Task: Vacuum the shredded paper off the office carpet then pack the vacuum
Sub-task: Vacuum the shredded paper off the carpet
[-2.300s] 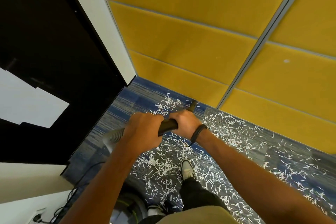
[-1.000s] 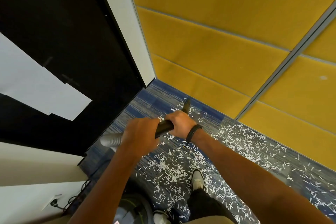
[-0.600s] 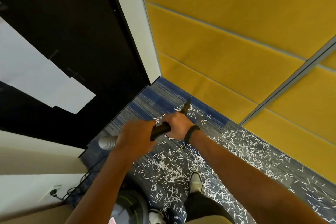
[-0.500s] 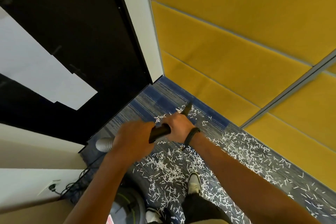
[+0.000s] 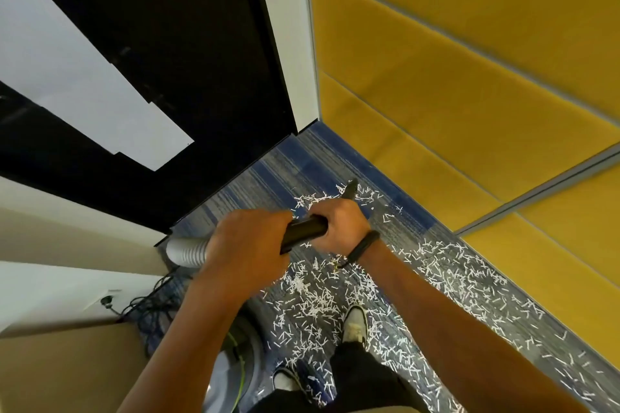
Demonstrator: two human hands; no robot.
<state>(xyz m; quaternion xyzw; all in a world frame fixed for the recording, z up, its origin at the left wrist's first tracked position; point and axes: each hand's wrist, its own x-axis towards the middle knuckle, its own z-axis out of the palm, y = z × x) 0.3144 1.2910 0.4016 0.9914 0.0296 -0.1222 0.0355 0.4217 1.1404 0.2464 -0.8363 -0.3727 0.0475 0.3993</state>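
Both my hands hold the black vacuum wand (image 5: pixel 303 234). My left hand (image 5: pixel 246 245) grips it at the near end, where the grey ribbed hose (image 5: pixel 188 251) joins. My right hand (image 5: pixel 339 226), with a black wristband, grips it further forward. The wand's black nozzle tip (image 5: pixel 350 188) reaches the blue-grey carpet (image 5: pixel 268 178) close to the corner. White shredded paper (image 5: pixel 312 298) lies thickly scattered around my feet and along the yellow wall to the right. The grey vacuum body (image 5: pixel 235 369) with a yellow-green stripe sits beside my left leg.
A black door or panel (image 5: pixel 167 43) with white sheets stands left, next to a white frame (image 5: pixel 288 37). Yellow padded wall panels (image 5: pixel 453 77) close off the far side. Black cables (image 5: pixel 147 305) run from a wall socket (image 5: pixel 106 301) at lower left. My shoe (image 5: pixel 355 325) stands on the paper.
My view has swung left towards the corner and the black panel. The wand and both hands moved with it, and the nozzle now points nearer the corner.
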